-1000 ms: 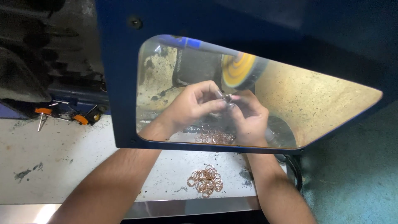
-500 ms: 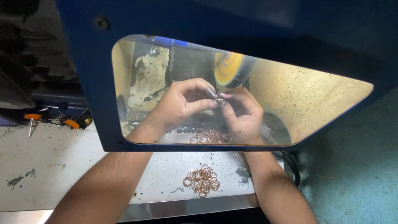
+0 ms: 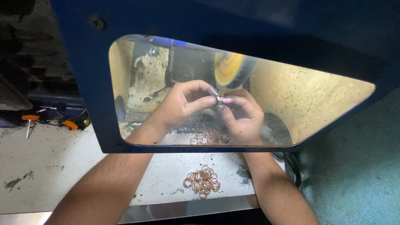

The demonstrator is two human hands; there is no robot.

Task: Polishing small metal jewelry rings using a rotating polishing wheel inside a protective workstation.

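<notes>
Behind the clear shield point(image 3: 291, 96), the left hand point(image 3: 179, 104) and right hand point(image 3: 241, 118) meet fingertip to fingertip just below the yellow wheel point(image 3: 228, 68). Both pinch a small grey piece point(image 3: 218, 101) between thumbs and forefingers, the other fingers curled in. The piece is too small to tell its shape; its long axis seems to run left to right. Thin copper rings point(image 3: 202, 182) lie heaped on the pale, stained bench point(image 3: 50, 175), with another heap point(image 3: 208, 135) under the hands.
</notes>
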